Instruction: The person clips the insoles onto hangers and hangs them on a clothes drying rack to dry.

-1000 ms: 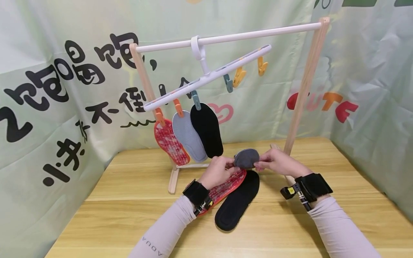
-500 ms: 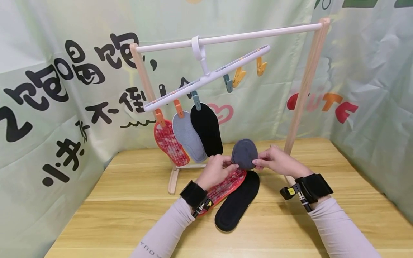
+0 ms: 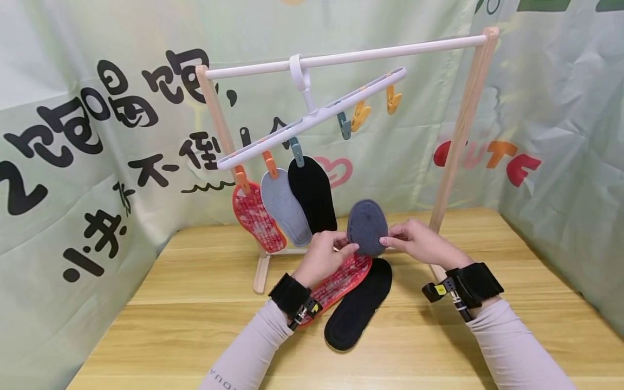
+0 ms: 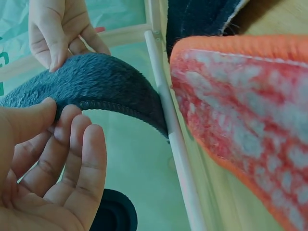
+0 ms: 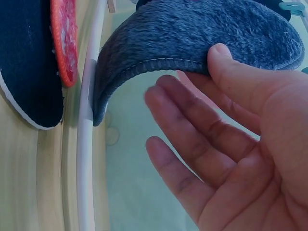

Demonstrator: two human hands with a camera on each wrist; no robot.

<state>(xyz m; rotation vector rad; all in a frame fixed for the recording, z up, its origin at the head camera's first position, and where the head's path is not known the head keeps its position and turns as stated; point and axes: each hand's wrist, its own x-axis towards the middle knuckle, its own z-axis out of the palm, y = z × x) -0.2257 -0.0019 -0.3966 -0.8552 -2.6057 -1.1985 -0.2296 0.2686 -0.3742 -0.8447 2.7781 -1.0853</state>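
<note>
Between my two hands a dark grey fuzzy insole (image 3: 368, 225) is held up, bent along its length, with stitching round its edge. My left hand (image 3: 324, 255) pinches one side of it between thumb and fingers. On the opposite side my right hand (image 3: 414, 242) pinches it too, its other fingers spread below in the right wrist view. Under the hands, a red patterned insole (image 3: 341, 281) with an orange rim lies on the table beside a black insole (image 3: 358, 309). Part of the red insole is hidden by my left hand and wrist.
A white clip hanger (image 3: 312, 116) hangs tilted from the rack's bar (image 3: 390, 51). Clips hold a red insole (image 3: 258, 216), a light grey insole (image 3: 286, 208) and a black insole (image 3: 313, 195). A blue clip (image 3: 344, 126) and yellow clips (image 3: 361, 116) hang at right. Wooden posts (image 3: 460, 135) flank it.
The grey insole has been tipped upright, its top rising and showing more of its face. My left hand has shifted slightly left and up; both hands keep their grip.
</note>
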